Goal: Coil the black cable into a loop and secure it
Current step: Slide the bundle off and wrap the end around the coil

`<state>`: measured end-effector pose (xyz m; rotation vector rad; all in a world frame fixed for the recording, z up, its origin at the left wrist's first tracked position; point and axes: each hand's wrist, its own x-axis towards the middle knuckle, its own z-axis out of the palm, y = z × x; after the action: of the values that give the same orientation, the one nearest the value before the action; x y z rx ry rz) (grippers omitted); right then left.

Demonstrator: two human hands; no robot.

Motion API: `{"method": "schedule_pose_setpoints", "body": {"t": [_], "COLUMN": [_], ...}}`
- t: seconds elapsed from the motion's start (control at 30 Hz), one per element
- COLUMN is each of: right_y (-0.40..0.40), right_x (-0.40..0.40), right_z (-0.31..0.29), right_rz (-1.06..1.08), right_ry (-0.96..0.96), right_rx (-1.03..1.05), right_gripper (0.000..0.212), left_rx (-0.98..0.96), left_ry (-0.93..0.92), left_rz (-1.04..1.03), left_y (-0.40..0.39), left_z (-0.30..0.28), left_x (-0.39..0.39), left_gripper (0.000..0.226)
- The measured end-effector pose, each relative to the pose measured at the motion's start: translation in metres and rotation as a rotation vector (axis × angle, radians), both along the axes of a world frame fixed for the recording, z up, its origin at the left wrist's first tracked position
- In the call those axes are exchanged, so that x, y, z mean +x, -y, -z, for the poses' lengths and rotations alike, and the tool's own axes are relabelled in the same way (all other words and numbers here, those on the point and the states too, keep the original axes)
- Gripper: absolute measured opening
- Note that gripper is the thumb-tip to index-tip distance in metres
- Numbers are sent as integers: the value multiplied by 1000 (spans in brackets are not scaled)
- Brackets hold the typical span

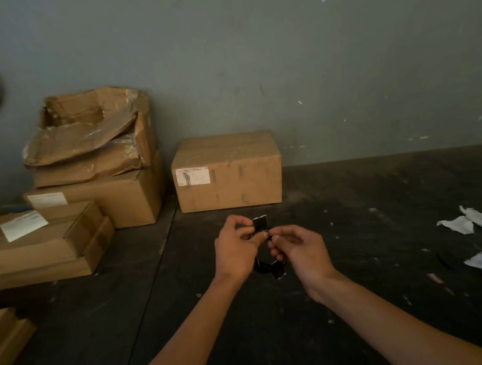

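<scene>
Holding a small, thin black cable bundled between both hands above the dark, scuffed work surface: left hand and right hand both pinch shut on the bundle, thumbs meeting forefingers near a flat black tab at its top. A short loop with a second tab hangs below. Judged risk: loosening either pinch before the fastening holds would let the springy coil unwind; closed brown cardboard box stands well behind
</scene>
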<state>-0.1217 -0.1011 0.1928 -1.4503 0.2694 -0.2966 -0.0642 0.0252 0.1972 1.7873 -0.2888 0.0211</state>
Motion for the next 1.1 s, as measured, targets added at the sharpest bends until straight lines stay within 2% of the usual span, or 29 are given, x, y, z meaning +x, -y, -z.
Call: {"method": "schedule_pose_setpoints", "body": {"t": [0.1, 0.17, 0.23, 0.4, 0.5, 0.73, 0.9, 1.0, 1.1], "right_y": [9, 14, 17, 24, 29, 31, 28, 28, 30], "right_x": [-1, -2, -3, -5, -4, 1, 1, 3, 5], "right_z": [0, 1, 1, -1, -2, -7, -5, -1, 1], "right_rz": [-48, -120, -138, -44, -71, -51, -130, -118, -92], "right_ry": [31, 51, 77, 294, 330, 262, 147, 100, 76], "right_rx": [90, 72, -111, -880, -1043, -1003, -801, -751, -704], "right_gripper": [21, 27, 28, 24, 22, 11, 11, 10, 14], "left_rx": [-22, -31, -30, 19, 128, 314, 390, 394, 400], "left_ry": [-47, -64, -82, -124, -98, 48, 24, -17, -21], "left_rz": [84, 141, 178, 223, 225, 254, 290, 274, 292], "left_y": [-3, -6, -7, -8, -6, -7, -7, -6, -6], "left_z": [-7, -10, -13, -13, -13, -14, -15, -13, -14], "left_x": [4, 5, 5, 3, 2, 2, 2, 4, 5], "left_gripper": [25, 23, 24, 31, 41, 27, 35, 43, 40]}}
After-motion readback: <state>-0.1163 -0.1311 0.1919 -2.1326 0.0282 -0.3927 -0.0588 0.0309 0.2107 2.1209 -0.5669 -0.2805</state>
